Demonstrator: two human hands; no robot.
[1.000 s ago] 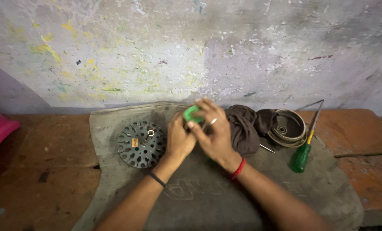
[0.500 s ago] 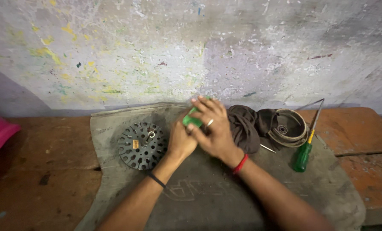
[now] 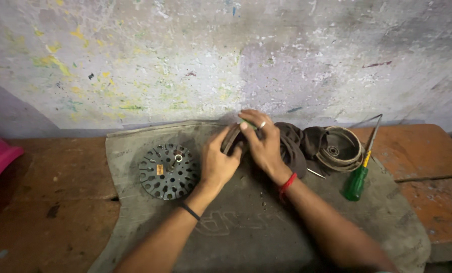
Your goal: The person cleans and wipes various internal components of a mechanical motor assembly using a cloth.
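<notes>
Grey mat point(image 3: 246, 227) lies bare below both hands' point(image 3: 241, 151) grip.

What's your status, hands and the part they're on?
Left hand and right hand both gripping a dark ring-shaped part with a bit of green, above the grey mat. Slotted metal disc left, dark cloth and green-handled screwdriver right, clear of hands.

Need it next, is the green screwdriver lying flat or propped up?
Propped: the screwdriver has its handle on the mat, its shaft leaning on the ring.
</notes>
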